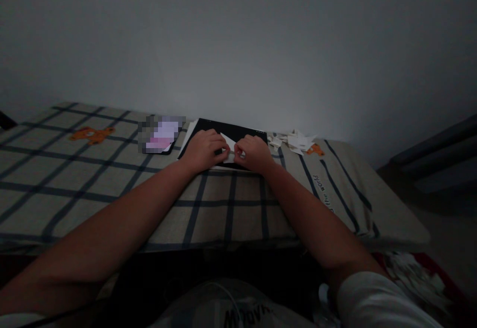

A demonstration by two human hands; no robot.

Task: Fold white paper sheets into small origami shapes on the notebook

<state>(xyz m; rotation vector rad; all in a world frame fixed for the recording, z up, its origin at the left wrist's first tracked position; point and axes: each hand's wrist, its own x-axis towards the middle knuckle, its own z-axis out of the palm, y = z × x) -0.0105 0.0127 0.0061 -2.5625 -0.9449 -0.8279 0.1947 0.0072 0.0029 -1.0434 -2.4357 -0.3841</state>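
Note:
Both of my hands meet over a black flat board or folder (208, 125) that lies on white sheets. Between them is a small white piece of paper (228, 140), its pointed end sticking up toward the wall. My left hand (205, 150) pinches the paper's left side between thumb and fingertips. On the other side my right hand (254, 153) has its fingers curled in and pinches the paper near its lower edge. The fingers cover much of the paper, so its full shape is hidden.
A phone (162, 136) with a blurred lit screen lies left of the board. White paper pieces (296, 140) are heaped at the right. A checked cloth (216, 204) covers the table, which stands against a grey wall (238, 44). More pale scraps (417, 278) lie low at the right.

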